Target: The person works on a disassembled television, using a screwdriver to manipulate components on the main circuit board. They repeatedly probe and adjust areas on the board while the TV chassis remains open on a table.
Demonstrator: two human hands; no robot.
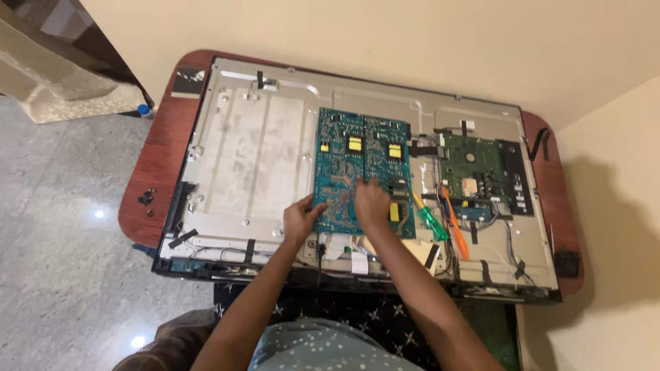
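The teal circuit board [361, 172] lies on the metal back panel [254, 158] of an opened flat screen, a little left of the panel's middle. Its long axis runs away from the person, from the near edge of the panel toward the wall. Both hands are at the board's near end. The left hand [302, 218] grips the board's near left corner, with its fingers curled around the edge. The right hand [371, 204] rests flat on the board's surface, fingers close together, just right of the left hand. Right of the board lies a green-handled screwdriver [432, 221], closer to the right hand, and beyond it a smaller green board [481, 172].
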